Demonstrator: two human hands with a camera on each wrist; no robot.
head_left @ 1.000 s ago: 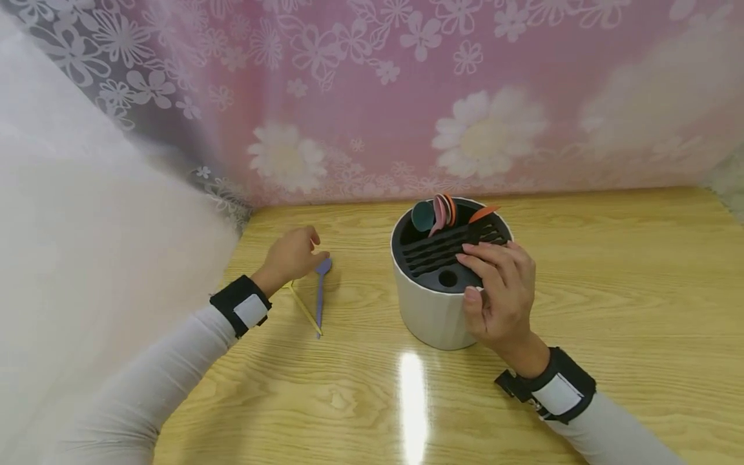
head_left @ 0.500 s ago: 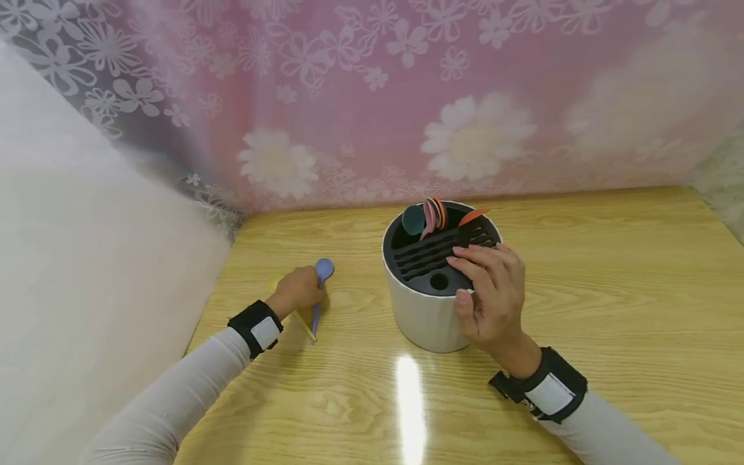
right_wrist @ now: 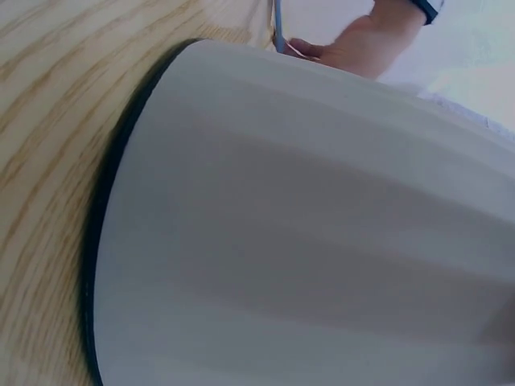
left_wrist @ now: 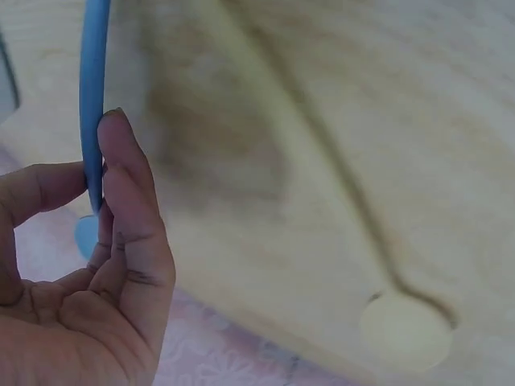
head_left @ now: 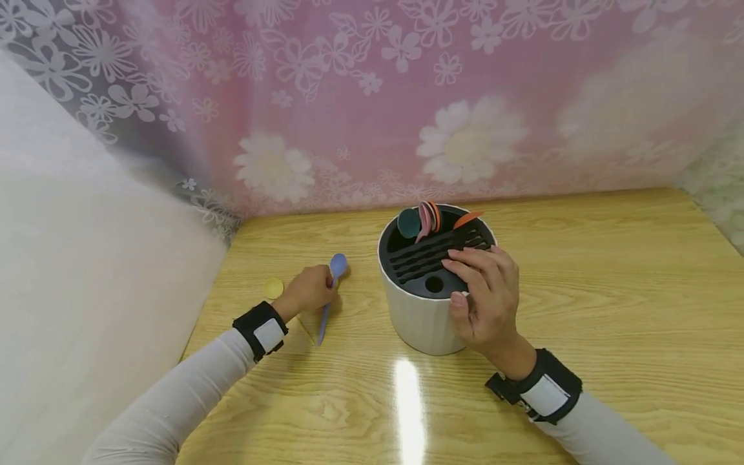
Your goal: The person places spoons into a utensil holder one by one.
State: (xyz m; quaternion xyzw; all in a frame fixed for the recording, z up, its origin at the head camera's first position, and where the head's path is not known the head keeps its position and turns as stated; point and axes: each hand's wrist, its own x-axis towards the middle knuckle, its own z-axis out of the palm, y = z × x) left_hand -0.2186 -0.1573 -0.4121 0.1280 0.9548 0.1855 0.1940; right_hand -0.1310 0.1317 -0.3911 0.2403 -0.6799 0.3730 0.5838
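In the head view my left hand (head_left: 310, 289) pinches a lavender-blue spoon (head_left: 339, 265) by its handle, bowl pointing away from me. The left wrist view shows the handle (left_wrist: 92, 88) between thumb and fingers, held above the wooden table. A yellow spoon (head_left: 274, 288) lies beneath that hand, partly hidden by it. My right hand (head_left: 490, 297) rests on the near right rim of a white round utensil holder (head_left: 415, 323), fingers over its black slotted top and thumb at the outer edge.
At the back of the holder stand a dark green utensil (head_left: 409, 223), a pink one (head_left: 425, 218) and several orange-edged ones. An orange utensil (head_left: 467, 220) leans at its right. A flowered pink curtain (head_left: 360, 129) hangs behind the table (head_left: 610, 290).
My left hand has come down onto the lavender-blue spoon, taken its handle and shifted it slightly right. The yellow spoon's bowl now shows. My right hand stays on the holder.
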